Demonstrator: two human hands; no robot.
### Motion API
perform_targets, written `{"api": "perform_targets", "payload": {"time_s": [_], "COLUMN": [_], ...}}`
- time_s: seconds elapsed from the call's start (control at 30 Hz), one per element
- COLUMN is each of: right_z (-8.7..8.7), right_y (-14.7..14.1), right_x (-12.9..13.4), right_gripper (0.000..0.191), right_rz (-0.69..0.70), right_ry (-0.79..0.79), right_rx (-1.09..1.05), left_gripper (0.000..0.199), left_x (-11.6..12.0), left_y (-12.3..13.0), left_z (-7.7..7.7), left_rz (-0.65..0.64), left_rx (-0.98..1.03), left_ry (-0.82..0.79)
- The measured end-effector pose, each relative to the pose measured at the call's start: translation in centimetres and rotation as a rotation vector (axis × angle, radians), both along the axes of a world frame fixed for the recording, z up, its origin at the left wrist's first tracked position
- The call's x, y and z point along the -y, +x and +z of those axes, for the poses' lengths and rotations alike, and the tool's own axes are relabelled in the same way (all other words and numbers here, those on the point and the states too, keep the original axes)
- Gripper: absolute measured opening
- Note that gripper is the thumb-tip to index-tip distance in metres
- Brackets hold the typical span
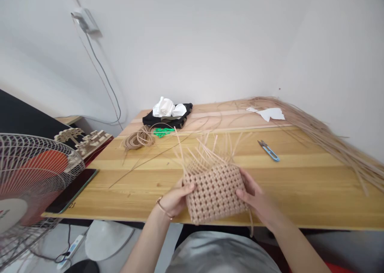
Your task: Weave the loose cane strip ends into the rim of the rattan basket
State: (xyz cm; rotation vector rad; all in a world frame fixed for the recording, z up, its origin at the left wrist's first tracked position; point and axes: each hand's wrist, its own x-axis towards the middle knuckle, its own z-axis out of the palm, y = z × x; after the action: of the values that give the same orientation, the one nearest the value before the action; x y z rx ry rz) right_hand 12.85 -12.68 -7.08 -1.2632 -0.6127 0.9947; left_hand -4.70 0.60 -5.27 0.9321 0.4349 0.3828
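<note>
A woven basket (pixel 216 194) of pinkish-beige strips, with an open checked pattern, is held up at the table's front edge. Loose strip ends fan out from its far side. My left hand (pixel 177 199) grips its left side, thumb on the near face and a bracelet on the wrist. On the right side, my right hand (pixel 255 195) holds it the same way, thumb on the face and fingers behind. One loose strip hangs below the basket near my right hand.
Blue-handled snips (pixel 268 150) lie right of the basket. Long strips (pixel 327 139) cover the table's right side. Coiled strips (pixel 139 138), green pieces (pixel 163 132) and a black bag (pixel 180 121) with white tissue sit back left. A phone (pixel 72 191) and fan (pixel 36 177) are far left.
</note>
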Motion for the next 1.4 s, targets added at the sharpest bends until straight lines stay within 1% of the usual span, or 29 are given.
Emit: {"api": "perform_targets", "payload": {"time_s": [0.1,0.17,0.27,0.4,0.47,0.57,0.63,0.67,0.73,0.83,0.93,1.0,1.13,1.23,1.3,1.4], "right_z": [-0.3,-0.2,0.2,0.5,0.4,0.2,0.0,-0.1,-0.3,-0.9,-1.4,-1.6,-1.0,-0.5,-0.5,-0.7], "right_y": [-0.8,-1.1,-1.2,-1.1,-1.0,-0.9,-0.8,-0.9,-1.0,-1.0,-0.2,0.9,3.2,3.9,3.9,4.0], "right_x": [0.7,0.9,0.9,0.3,0.0,-0.4,-0.6,-0.7,-0.9,-1.0,-0.8,-0.2,1.4,2.3,2.7,3.1], "right_gripper": [0.079,0.081,0.079,0.063,0.059,0.057,0.058,0.058,0.061,0.064,0.055,0.047,0.039,0.036,0.035,0.033], "right_rz": [0.017,0.017,-0.017,-0.077,-0.11,-0.147,-0.149,-0.146,-0.141,-0.152,-0.17,-0.192,-0.197,-0.164,-0.123,-0.025], "right_ry": [-0.023,-0.037,-0.068,-0.14,-0.178,-0.231,-0.248,-0.25,-0.247,-0.243,-0.239,-0.27,-0.363,-0.389,-0.39,-0.431], "right_rx": [0.027,0.045,0.082,0.105,0.111,0.114,0.105,0.091,0.051,0.002,0.029,0.09,0.15,0.209,0.288,0.446], "left_gripper": [0.075,0.078,0.071,0.064,0.062,0.056,0.055,0.057,0.068,0.084,0.086,0.083,0.079,0.076,0.075,0.08], "left_x": [0.5,0.6,0.5,0.2,0.2,0.0,-0.1,-0.2,-0.3,-0.4,-0.5,-0.5,-0.8,-1.1,-1.4,-1.8], "left_y": [0.1,0.3,0.6,0.9,1.0,1.3,1.4,1.4,1.2,0.8,0.3,0.1,-0.3,-0.8,-1.3,-2.3], "left_z": [-0.7,-0.9,-1.2,-1.6,-1.7,-1.9,-2.0,-2.1,-2.2,-2.2,-2.2,-2.1,-1.6,-1.1,-0.9,-0.8], "left_rz": [-0.004,0.018,0.059,0.114,0.15,0.21,0.227,0.233,0.243,0.256,0.247,0.23,0.192,0.129,0.084,0.08], "left_rx": [0.054,0.067,0.042,-0.011,-0.042,-0.095,-0.124,-0.13,-0.118,-0.088,-0.146,-0.181,-0.197,-0.258,-0.306,-0.429], "left_ry": [0.06,0.107,0.123,0.12,0.115,0.107,0.098,0.092,0.086,0.139,0.196,0.187,0.132,0.073,0.055,0.148]}}
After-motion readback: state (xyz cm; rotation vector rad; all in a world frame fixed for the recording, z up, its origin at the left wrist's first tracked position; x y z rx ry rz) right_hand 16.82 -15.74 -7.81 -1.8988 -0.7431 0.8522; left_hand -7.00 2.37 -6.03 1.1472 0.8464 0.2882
